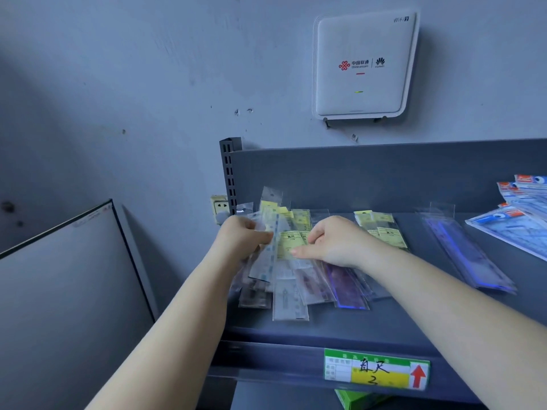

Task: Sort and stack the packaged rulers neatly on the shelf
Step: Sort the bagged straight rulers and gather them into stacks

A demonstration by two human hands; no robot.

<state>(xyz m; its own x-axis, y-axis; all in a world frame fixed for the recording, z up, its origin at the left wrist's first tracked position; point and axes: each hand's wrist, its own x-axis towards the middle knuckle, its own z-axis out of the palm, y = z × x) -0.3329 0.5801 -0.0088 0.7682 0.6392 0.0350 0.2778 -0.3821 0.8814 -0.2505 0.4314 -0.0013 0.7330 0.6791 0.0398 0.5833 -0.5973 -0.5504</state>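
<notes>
A loose heap of packaged rulers [291, 294] in clear sleeves lies fanned out on the left part of the grey shelf [296, 332]. My left hand [241, 236] grips several of these packs at their upper left, fingers curled round them. My right hand [331, 241] rests on the heap and pinches a pack with a yellow label [288, 242]. To the right lie two yellow-labelled ruler packs [383, 229] side by side, then a stack of blue ruler packs [464, 253].
Blue-and-white stationery packs [521, 214] are piled at the shelf's far right. A green and yellow label [376, 369] sits on the shelf's front edge. A white router [364, 63] hangs on the wall above. A white board [68, 291] leans at the left, beside the shelf post [229, 173].
</notes>
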